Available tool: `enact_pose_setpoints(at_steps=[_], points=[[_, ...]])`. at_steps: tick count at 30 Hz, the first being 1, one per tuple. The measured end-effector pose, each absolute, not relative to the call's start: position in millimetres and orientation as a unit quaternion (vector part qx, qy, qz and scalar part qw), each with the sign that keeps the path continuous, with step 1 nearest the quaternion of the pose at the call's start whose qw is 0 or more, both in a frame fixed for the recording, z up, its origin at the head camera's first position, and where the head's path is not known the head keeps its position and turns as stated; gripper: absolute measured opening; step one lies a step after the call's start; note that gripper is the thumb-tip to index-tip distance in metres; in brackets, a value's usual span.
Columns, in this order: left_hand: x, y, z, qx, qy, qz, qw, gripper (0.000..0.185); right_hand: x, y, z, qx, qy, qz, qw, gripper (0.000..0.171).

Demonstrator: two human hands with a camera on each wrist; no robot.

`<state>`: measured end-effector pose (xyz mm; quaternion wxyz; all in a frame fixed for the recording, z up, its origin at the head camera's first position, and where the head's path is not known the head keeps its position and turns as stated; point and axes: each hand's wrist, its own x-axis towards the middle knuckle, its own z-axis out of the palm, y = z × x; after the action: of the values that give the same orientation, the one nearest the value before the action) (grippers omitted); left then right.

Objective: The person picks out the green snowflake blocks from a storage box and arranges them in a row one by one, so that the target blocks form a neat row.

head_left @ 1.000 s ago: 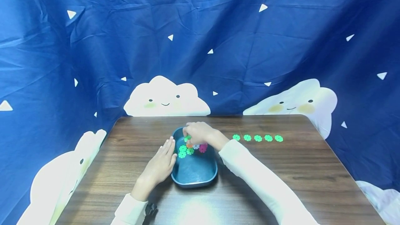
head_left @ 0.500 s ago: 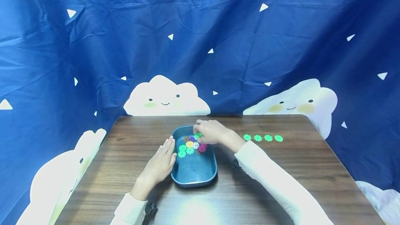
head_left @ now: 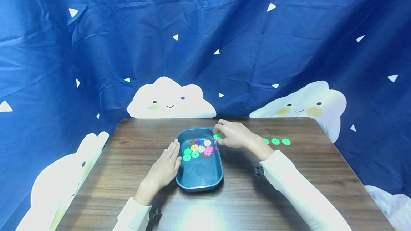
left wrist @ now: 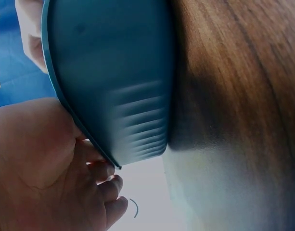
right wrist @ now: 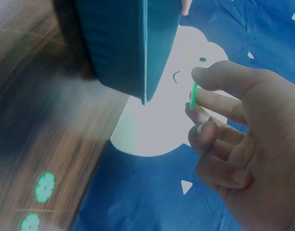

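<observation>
My right hand (head_left: 236,134) pinches a green flower-shaped plastic disc (head_left: 217,136) between thumb and fingertips, at the far right rim of the blue tray (head_left: 199,179). In the right wrist view the disc (right wrist: 193,96) is seen edge-on, raised above the tabletop. My left hand (head_left: 163,168) rests along the tray's left side with its fingers fairly straight, touching the rim. Several discs lie in the tray: green (head_left: 187,158), yellow-orange (head_left: 194,148), pink (head_left: 208,150), white (head_left: 207,142), brown (head_left: 191,142) and purple (head_left: 197,142).
To the right, green discs (head_left: 275,141) lie in a row on the wooden table (head_left: 128,163); my right arm covers part of that row. A blue curtain (head_left: 199,52) with clouds and triangles hangs behind the table's far edge.
My right hand has moved rightward from inside the tray to its right rim, carrying the green disc. It uncovers discs in the tray and hides more of the row. My left hand stays put.
</observation>
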<state>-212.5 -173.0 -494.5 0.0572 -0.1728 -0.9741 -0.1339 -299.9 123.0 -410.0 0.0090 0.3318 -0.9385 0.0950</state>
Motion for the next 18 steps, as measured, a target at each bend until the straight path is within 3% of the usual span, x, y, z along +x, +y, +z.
enact_pose_setpoints(at_steps=[18], points=[[-211,-173,-493,-0.162,-0.976,-0.143,0.043,0.058,-280,172,-420,0.288,-0.949,0.126,0.027,0.022]])
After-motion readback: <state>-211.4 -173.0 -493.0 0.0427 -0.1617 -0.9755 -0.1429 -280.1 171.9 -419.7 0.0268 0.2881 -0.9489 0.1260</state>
